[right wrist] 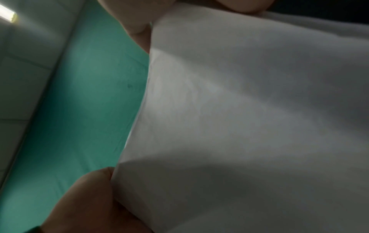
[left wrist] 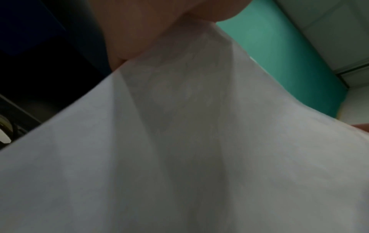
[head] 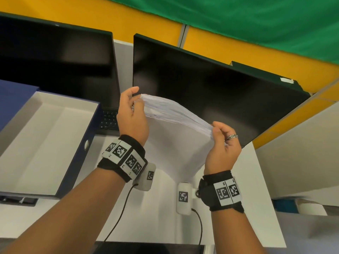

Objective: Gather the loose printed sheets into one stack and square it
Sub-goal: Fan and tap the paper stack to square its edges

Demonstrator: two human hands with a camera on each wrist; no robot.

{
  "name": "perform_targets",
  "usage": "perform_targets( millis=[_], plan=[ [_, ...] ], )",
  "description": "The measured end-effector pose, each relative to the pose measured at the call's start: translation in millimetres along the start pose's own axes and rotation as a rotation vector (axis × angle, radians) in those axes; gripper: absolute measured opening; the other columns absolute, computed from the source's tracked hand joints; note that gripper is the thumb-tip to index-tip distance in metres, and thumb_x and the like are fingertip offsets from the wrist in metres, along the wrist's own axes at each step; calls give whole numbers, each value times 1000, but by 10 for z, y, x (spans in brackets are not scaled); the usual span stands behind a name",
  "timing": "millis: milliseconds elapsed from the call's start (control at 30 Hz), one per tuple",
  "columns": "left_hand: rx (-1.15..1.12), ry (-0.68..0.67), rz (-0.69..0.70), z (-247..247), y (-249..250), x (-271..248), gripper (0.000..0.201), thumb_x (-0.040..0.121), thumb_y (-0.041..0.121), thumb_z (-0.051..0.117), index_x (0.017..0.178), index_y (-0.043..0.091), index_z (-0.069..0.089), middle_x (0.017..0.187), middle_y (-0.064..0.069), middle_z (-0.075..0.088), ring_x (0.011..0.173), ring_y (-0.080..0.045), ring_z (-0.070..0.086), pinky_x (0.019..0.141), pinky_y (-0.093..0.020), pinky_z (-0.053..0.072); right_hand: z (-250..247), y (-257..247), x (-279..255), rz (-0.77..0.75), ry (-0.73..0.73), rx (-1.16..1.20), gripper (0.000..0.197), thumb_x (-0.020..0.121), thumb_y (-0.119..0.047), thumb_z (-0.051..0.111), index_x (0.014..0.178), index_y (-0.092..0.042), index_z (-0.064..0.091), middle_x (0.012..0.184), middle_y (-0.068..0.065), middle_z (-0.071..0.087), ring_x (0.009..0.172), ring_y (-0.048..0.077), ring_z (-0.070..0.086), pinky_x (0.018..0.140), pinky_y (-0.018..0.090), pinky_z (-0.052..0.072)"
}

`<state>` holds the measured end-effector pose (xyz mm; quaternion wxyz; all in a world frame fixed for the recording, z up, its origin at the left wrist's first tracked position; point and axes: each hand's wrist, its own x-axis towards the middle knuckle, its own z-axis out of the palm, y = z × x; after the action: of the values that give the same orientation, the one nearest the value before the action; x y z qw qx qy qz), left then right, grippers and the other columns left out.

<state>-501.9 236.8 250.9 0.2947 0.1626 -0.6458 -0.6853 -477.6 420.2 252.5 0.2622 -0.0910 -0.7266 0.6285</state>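
Observation:
A thick stack of white printed sheets (head: 176, 140) stands upright on the white desk, its top edge slanting down to the right. My left hand (head: 133, 114) grips the stack's upper left corner, thumb and fingers curled round it. My right hand (head: 222, 142), with a ring on one finger, grips the upper right corner. The top edges of the sheets look fanned and uneven. In the left wrist view the paper (left wrist: 189, 149) fills most of the picture under my palm. In the right wrist view the paper (right wrist: 249, 118) is pinched between my thumb and fingers.
A dark monitor (head: 211, 92) stands right behind the stack, another monitor (head: 55, 61) to its left. An open blue box file (head: 45, 140) with a white inside lies at the left, over a keyboard (head: 109, 118). Yellow and green partition panels rise behind.

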Motion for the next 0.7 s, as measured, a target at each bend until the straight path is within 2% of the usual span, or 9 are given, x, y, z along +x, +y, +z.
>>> perform_targets(
  millis=[100, 167, 200, 333, 367, 467, 567, 633, 700],
  plan=[
    [61, -66, 36, -5, 17, 14, 34, 98, 28, 55, 131, 19, 54, 107, 6, 61, 94, 0, 59, 76, -3, 45, -11, -27, 0, -28, -24, 12, 17, 92, -14, 62, 94, -31, 66, 84, -25, 68, 89, -2, 64, 83, 22, 54],
    [111, -105, 52, 0, 16, 22, 39, 94, 31, 62, 131, 21, 54, 113, 4, 60, 100, -7, 59, 76, -1, 45, -8, -43, -13, -41, -38, 11, 17, 90, -15, 65, 93, -31, 66, 86, -24, 67, 87, -7, 64, 76, 9, 51],
    [125, -105, 47, 7, 18, 34, 40, 93, 30, 64, 131, 22, 54, 117, 2, 60, 103, -9, 58, 76, 0, 45, -5, -46, -14, -42, -37, 6, 16, 90, -14, 65, 93, -30, 66, 86, -23, 67, 86, -8, 64, 74, 7, 51],
    [120, -86, 31, 9, 22, 88, 36, 96, 20, 58, 132, 19, 53, 120, -4, 61, 102, -10, 59, 74, 2, 44, 1, -35, -2, -3, -12, 9, 16, 91, -14, 63, 95, -29, 66, 83, -26, 70, 89, -2, 65, 86, 27, 55],
    [105, -104, 27, 4, 18, 89, 36, 97, 19, 57, 132, 19, 53, 120, -3, 61, 103, -10, 60, 75, 0, 45, 1, -34, -4, 0, -11, 19, 16, 91, -16, 64, 95, -32, 65, 84, -24, 70, 89, -2, 65, 85, 27, 55],
    [95, -139, 34, -30, 18, 60, 37, 99, 19, 55, 135, 20, 49, 121, 3, 56, 102, -4, 58, 74, 0, 45, -1, -38, -18, -13, -34, 48, 23, 85, -17, 71, 103, -29, 62, 89, -17, 70, 85, -3, 67, 78, 15, 55],
    [68, -149, 55, -67, -11, 49, 35, 101, 17, 49, 137, 17, 47, 118, 2, 58, 101, -2, 58, 78, -4, 46, -23, -14, -12, 21, -26, 44, 24, 87, -20, 69, 107, -30, 59, 90, -22, 64, 83, -10, 64, 71, 8, 53],
    [58, -172, 76, -97, -32, 31, 35, 102, 18, 47, 137, 17, 46, 120, -1, 60, 105, -6, 59, 81, -8, 48, -27, 7, -11, 50, -17, 37, 21, 90, -23, 67, 104, -36, 58, 93, -24, 61, 85, -9, 63, 72, 11, 54],
    [62, -195, 130, -128, -36, 8, 35, 101, 19, 49, 136, 15, 47, 124, -4, 59, 108, -8, 58, 84, -8, 46, -23, 10, -18, 62, -2, 30, 18, 92, -24, 64, 102, -38, 57, 99, -22, 60, 94, 1, 63, 82, 23, 56]
  ],
)
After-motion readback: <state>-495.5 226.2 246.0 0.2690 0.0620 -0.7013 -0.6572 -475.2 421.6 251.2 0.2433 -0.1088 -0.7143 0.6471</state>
